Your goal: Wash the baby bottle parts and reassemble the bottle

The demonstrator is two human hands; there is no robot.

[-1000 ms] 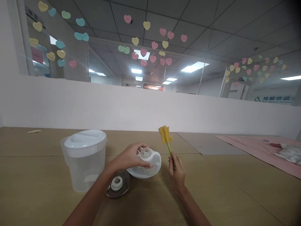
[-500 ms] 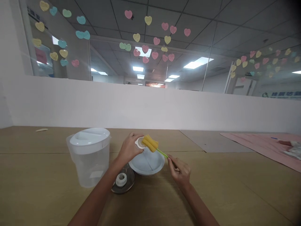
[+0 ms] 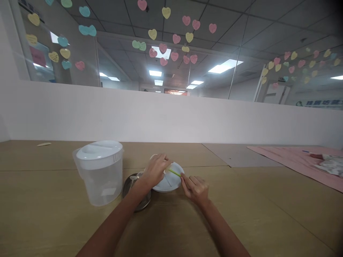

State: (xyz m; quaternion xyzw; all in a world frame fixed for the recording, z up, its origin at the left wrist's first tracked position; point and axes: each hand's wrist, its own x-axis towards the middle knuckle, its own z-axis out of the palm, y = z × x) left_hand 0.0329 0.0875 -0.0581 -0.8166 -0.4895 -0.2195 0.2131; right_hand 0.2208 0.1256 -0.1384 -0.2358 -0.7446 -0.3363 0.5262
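Note:
My right hand (image 3: 197, 189) pinches the thin green handle (image 3: 174, 172) of a sponge brush. The brush's yellow sponge head is out of sight at my left hand (image 3: 158, 169), where the handle ends. My left hand curls around a small white-rimmed container, mostly covered by the fingers. Both hands are over a white bowl (image 3: 167, 185) on the table. Left of the bowl, partly behind my left forearm, is a round metal tray (image 3: 144, 203) with small white and clear parts (image 3: 134, 177) on it.
A clear plastic bucket (image 3: 103, 182) with a white lid stands left of the tray. A pink cloth (image 3: 284, 159) lies at the right, with a pale crumpled item (image 3: 331, 164) on it. Behind the brown tabletop (image 3: 249, 221) rises a white wall (image 3: 171, 117) below glass panels.
My left hand has turned over, and the yellow sponge head, visible before beside the container's opening, is now hidden. My right hand has moved slightly left with the handle. The view has shifted a little.

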